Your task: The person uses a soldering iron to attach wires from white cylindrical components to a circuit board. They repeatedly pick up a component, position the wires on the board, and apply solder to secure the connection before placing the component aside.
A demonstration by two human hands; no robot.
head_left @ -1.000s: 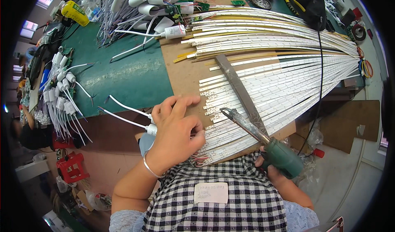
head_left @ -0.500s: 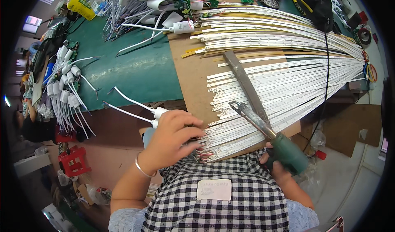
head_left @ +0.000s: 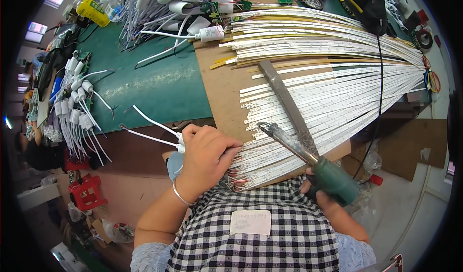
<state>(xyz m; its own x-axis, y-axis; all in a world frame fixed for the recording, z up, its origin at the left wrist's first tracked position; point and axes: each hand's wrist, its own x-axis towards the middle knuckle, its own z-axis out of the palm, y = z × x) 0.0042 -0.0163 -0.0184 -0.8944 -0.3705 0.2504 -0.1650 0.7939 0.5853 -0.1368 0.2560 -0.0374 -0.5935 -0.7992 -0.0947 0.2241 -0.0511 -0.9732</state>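
My right hand [head_left: 316,190] grips the green handle of a large soldering iron [head_left: 335,180]. The iron's dark, bent tip points up and left, above the white LED strips [head_left: 308,108] fanned out on a brown board. My left hand [head_left: 205,158] is closed, thumb and fingertips pinched at the left ends of the nearer strips; whatever is between them is too small to make out. Two white cables [head_left: 152,137] with cylindrical white ends reach under that hand, their bare wires pointing left. Thin red and white wires [head_left: 236,180] show at the nearest strip ends. A flat grey bar [head_left: 287,103] lies across the strips.
Bundles of white-capped cables [head_left: 79,103] hang at the left of the green table [head_left: 154,91]. More cables and circuit boards heap at the back, beside a yellow bottle [head_left: 92,12]. A black cord [head_left: 380,88] crosses the strips. A red stool [head_left: 88,192] stands on the floor.
My left hand has shifted slightly right and its spread fingers have closed into a pinch at the strip ends. The soldering iron has moved a little to the left.
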